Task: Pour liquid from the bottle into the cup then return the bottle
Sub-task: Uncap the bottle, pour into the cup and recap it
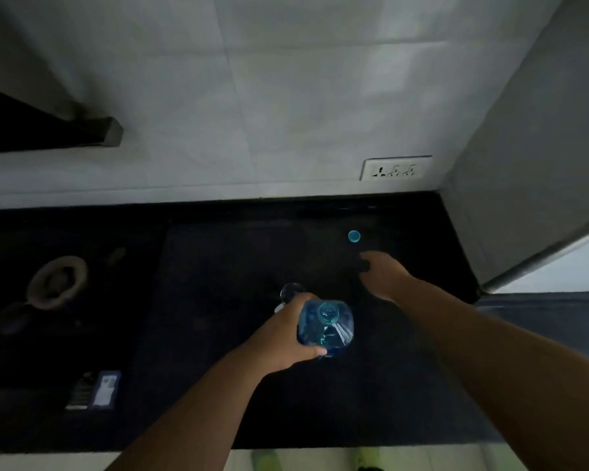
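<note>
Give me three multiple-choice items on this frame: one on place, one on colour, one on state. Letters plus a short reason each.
1. Where does the bottle cap lie?
A. On the counter, beyond the right hand
B. On the bottle's neck
C. Under the left forearm

2. What colour is the bottle?
A. Red
B. Blue
C. Yellow

3. What is the left hand doing?
A. Resting flat on the counter
B. Gripping the bottle
C. Holding the cap

Answers:
1. A: the small blue cap sits on the dark counter toward the wall, past the right hand.
2. B: the clear plastic body shows blue, with its open mouth facing the camera.
3. B: its fingers and thumb wrap the bottle's body, beside a clear cup.
</note>
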The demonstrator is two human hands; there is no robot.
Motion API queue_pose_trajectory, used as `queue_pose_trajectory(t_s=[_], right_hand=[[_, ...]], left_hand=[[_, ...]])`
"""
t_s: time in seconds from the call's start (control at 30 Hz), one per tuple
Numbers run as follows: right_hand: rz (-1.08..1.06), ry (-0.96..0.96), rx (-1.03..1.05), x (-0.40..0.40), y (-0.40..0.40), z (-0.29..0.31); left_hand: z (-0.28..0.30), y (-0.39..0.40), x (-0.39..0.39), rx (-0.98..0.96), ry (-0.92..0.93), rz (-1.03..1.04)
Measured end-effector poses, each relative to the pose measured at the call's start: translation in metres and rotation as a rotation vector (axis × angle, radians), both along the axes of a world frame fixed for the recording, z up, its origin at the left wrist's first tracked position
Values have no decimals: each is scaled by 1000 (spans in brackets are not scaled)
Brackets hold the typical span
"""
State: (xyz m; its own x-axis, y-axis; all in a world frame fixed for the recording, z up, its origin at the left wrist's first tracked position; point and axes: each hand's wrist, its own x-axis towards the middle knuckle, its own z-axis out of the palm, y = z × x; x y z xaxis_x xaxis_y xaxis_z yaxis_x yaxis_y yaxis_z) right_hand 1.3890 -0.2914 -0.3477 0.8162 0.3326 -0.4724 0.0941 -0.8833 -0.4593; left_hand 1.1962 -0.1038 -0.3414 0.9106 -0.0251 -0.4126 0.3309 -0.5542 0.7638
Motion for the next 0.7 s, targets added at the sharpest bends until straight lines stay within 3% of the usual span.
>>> queue_pose_trajectory(t_s=[0.33, 0.53, 0.7], right_hand=[[388, -25, -232, 65, 39, -53], [229, -121, -91, 21, -5, -56], [221, -132, -90, 0, -26, -53]], left_hand=[[1, -24, -7, -1, -4, 239], [7, -39, -12, -40, -14, 343], [13, -47, -18, -73, -40, 385]])
